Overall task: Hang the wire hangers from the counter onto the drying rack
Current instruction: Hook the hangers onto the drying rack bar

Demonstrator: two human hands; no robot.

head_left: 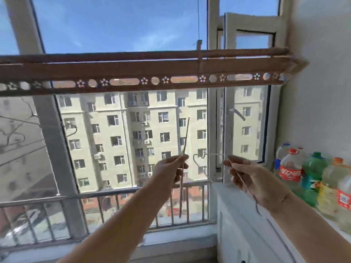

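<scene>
Head view: below the drying rack (144, 70) and nearest the camera, both arms reach forward. The left hand (169, 170) pinches an upright hanger (185, 137) between thumb and curled fingers; it is seen edge-on, its top pointing up toward the rack but well short of it. To its right, the right hand (248, 177) has its fingers curled round a second hanger (209, 154), whose wire crosses the palm and whose hook bends leftward between the two hands. Lower right of the rack, the white counter (233, 194) carries a row of bottles (311, 179). The rack spans the window (212, 130) overhead, and an apartment block (133, 139) stands far beyond. Under the rack's left part hang blurred wire shapes (70, 128); whether they are hangers I cannot tell.

The step in hand looks like lifting one hanger to the rack. Best to deal with one at a time: keep the two wires apart so they don't tangle, turn the hook to face the bar, raise it above the bar, then lower it on and let go only once it sits.
</scene>
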